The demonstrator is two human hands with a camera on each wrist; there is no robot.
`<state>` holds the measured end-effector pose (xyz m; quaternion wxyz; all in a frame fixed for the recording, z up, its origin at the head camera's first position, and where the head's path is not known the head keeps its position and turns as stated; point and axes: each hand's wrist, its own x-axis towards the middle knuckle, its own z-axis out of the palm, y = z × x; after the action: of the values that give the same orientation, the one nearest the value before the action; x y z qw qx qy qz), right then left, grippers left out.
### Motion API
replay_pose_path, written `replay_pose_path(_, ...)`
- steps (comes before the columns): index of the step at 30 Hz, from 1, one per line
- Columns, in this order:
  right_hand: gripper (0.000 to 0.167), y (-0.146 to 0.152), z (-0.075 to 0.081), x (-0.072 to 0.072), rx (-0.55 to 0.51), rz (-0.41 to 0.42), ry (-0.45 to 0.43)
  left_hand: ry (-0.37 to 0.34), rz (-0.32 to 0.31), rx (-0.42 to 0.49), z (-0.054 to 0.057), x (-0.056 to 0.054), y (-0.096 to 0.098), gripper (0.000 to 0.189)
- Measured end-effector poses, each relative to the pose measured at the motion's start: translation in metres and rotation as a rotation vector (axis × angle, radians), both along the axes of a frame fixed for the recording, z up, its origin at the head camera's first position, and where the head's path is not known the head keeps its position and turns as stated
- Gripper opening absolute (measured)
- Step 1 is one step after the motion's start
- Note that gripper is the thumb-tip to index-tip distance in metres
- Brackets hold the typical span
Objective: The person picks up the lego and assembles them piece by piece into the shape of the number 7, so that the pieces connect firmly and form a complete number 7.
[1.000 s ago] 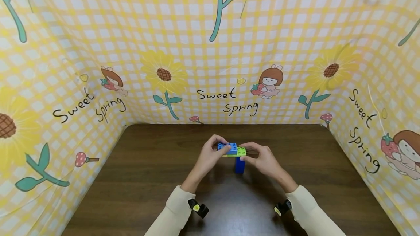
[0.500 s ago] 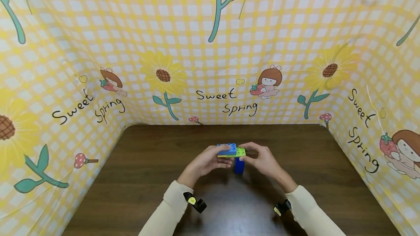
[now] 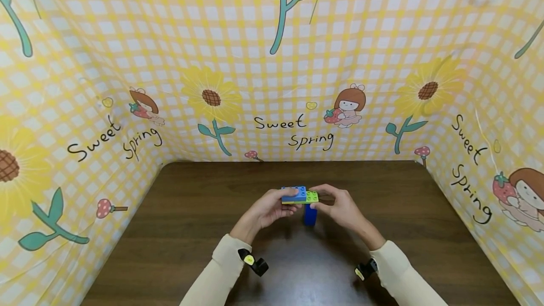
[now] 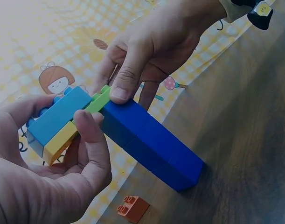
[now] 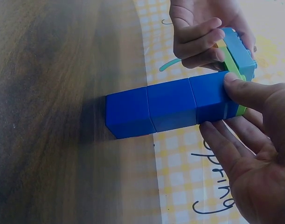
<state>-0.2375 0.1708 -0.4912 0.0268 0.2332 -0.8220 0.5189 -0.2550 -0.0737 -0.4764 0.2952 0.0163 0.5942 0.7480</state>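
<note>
A dark blue tower of stacked bricks stands upright on the table, topped by a flat lime green brick that overhangs to the left. On that overhang lies a light blue brick, with a yellow brick under its outer end. My left hand pinches the light blue and yellow bricks, thumb on top and fingers beneath. With thumb and fingers on opposite sides, my right hand grips the tower's top by the green brick. Part of the light blue brick's top is hidden by the left thumb.
A small orange brick lies on the wooden table close to the tower, seen in the left wrist view. Yellow checked cloth walls the table at the back and both sides. Each wrist wears a black camera band.
My left hand has dropped lower and turned, its fingers going from behind the light blue brick to underneath, with the thumb on top. The right hand and the tower have stayed put.
</note>
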Motion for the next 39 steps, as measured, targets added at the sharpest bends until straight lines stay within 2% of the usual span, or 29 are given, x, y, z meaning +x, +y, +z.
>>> replay_pose_path(14, 0.036, 0.001, 0.001, 0.000, -0.010, 0.010, -0.005, 0.006, 0.003, -0.018, 0.001, 0.002, 0.002, 0.054)
replay_pose_path(28, 0.036, 0.001, -0.001, 0.000, -0.010, 0.006, 0.008, -0.008, 0.073, -0.013, -0.004, 0.005, 0.009, 0.055)
replay_pose_path(39, 0.036, 0.001, 0.000, 0.001, -0.004, -0.005, 0.003, -0.018, 0.077, 0.013, -0.004, 0.003, 0.011, 0.049)
